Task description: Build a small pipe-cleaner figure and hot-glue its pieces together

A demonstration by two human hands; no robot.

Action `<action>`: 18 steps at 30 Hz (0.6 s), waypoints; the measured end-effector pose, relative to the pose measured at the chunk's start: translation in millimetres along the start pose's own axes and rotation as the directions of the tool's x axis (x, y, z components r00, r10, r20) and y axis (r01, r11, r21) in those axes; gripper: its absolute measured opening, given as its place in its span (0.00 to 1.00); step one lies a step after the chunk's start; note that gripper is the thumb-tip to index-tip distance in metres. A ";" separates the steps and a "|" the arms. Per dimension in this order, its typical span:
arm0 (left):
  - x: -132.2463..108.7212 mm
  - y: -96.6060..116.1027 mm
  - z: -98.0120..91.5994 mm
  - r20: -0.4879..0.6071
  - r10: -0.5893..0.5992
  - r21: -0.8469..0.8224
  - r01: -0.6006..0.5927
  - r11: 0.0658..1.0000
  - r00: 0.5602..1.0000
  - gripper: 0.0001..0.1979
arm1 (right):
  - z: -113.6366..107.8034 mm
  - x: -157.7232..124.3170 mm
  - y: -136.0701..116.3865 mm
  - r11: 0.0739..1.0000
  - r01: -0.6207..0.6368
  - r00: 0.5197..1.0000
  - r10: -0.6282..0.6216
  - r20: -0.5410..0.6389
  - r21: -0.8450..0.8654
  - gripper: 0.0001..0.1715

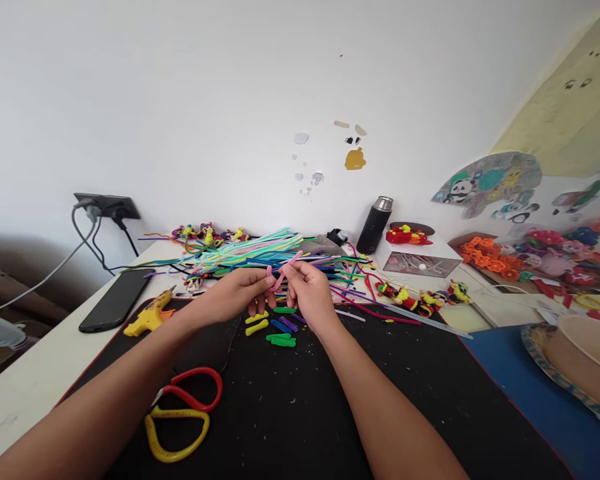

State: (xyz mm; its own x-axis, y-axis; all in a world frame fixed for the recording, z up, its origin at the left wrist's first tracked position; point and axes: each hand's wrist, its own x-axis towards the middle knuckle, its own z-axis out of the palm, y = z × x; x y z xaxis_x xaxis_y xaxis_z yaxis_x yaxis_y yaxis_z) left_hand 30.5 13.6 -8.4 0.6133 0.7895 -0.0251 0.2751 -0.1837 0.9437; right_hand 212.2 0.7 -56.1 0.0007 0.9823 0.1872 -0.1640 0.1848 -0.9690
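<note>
The pink bent chenille stem (293, 260) at the centre looks fuzzy and matt, and the multicoloured heap of long thin stems (253, 250) at twelve o'clock shows the same soft nap. At six, I'd call the black flat mat (280, 413) dull cloth. The red-and-yellow looped scissor handles (176, 413) at seven look smooth, like plastic, as does the yellow pistol-shaped glue gun (147, 319) towards nine. At nine, the black rectangular phone (115, 301) has a glossy, glass-like face. At two, the black cylindrical flask (371, 230) pairs a satin body with a shiny metal cap (383, 203).
</note>
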 end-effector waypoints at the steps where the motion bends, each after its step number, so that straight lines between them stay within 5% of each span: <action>1: -0.3 0.1 1.3 0.011 0.000 -0.010 0.000 1.000 1.000 0.28 | 0.3 -0.2 -0.3 1.000 0.002 1.000 -0.002 0.004 -0.007 0.20; 18: -0.7 -4.7 10.8 0.096 -0.044 -0.034 0.048 0.998 0.994 0.29 | 6.7 -4.1 2.2 1.000 -0.018 0.998 0.019 0.061 -0.016 0.19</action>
State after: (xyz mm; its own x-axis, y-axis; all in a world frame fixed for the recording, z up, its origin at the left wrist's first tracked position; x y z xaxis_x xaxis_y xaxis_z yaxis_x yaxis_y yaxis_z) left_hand 36.7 7.6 -16.4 0.6687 0.7370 -0.0983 0.2786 -0.1257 0.9521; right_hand 205.3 -3.2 -57.9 -0.0627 0.9820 0.1783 -0.1483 0.1675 -0.9747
